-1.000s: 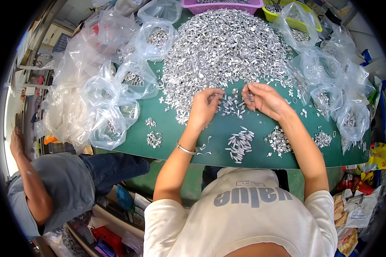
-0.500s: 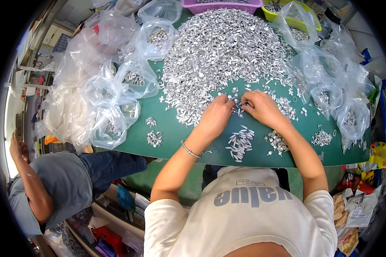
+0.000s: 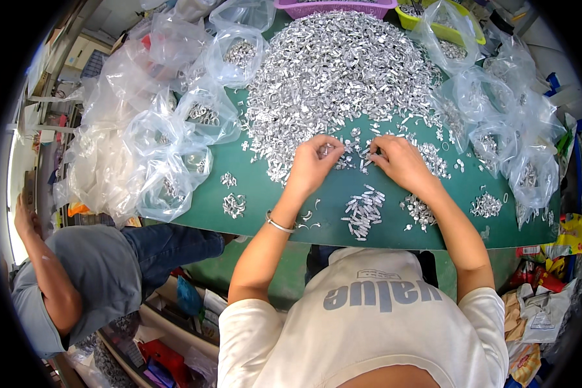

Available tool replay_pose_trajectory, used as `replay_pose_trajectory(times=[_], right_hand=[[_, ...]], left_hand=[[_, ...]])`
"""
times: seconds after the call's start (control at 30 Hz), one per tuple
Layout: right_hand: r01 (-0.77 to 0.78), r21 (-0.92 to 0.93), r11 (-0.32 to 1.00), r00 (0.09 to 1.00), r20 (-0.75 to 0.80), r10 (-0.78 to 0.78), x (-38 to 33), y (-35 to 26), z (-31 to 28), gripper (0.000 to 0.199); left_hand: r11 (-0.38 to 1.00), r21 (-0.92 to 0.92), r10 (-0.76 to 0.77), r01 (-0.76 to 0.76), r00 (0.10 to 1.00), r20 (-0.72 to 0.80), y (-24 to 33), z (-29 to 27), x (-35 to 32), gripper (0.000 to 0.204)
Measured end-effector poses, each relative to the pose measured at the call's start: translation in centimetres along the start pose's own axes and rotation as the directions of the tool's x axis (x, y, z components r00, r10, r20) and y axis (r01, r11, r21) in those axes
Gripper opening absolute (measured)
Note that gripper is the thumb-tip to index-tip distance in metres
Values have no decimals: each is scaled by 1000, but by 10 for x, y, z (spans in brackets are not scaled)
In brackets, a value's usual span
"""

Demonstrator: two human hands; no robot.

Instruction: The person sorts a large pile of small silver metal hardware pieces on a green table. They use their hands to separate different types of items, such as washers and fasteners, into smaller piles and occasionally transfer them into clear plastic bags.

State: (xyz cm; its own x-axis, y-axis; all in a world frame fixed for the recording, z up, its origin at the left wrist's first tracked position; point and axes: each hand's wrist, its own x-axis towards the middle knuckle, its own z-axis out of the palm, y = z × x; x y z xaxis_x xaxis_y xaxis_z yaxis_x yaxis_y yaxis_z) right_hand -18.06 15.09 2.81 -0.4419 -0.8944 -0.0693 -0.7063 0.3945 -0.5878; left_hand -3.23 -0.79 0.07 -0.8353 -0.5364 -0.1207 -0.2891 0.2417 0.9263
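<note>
A big heap of small silvery metal parts covers the far middle of the green table. My left hand rests palm down at the heap's near edge, fingers curled over loose parts, a thin bracelet on its wrist. My right hand lies just right of it, fingertips pinching among the scattered parts. What the fingers hold is hidden. In front of the hands sit small sorted piles, one more by my right forearm.
Clear plastic bags with metal parts crowd the table's left side, more bags the right. A purple basket and a yellow-green tray stand at the back. Another person in a grey shirt bends at lower left.
Both hands drew together toward the near edge of the heap, then spread slightly apart; the left hand shifted back to the left among the loose parts.
</note>
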Motion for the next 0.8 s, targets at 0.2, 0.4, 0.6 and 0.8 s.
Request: replay_pose_trajectory(times=[0.2,0.4,0.6,0.8], right_hand=[[221,-46,974,974,-38,-223,-1,-4,28,18],[233,-41,972,972,-3,-233,1,-4,31,17],[118,63,991,993,-11,-117,0,-6,14,16],[183,-125,975,970,-138,-200,2,0,21,17]], left_hand=[[805,-526,-237,274,962,137,1,-15,-3,17],[610,-703,-253,365,931,263,-5,-20,-9,19],[621,-706,-235,340,940,246,-5,-16,-13,17],[781,-566,-191,263,964,184,-7,-14,-10,20]])
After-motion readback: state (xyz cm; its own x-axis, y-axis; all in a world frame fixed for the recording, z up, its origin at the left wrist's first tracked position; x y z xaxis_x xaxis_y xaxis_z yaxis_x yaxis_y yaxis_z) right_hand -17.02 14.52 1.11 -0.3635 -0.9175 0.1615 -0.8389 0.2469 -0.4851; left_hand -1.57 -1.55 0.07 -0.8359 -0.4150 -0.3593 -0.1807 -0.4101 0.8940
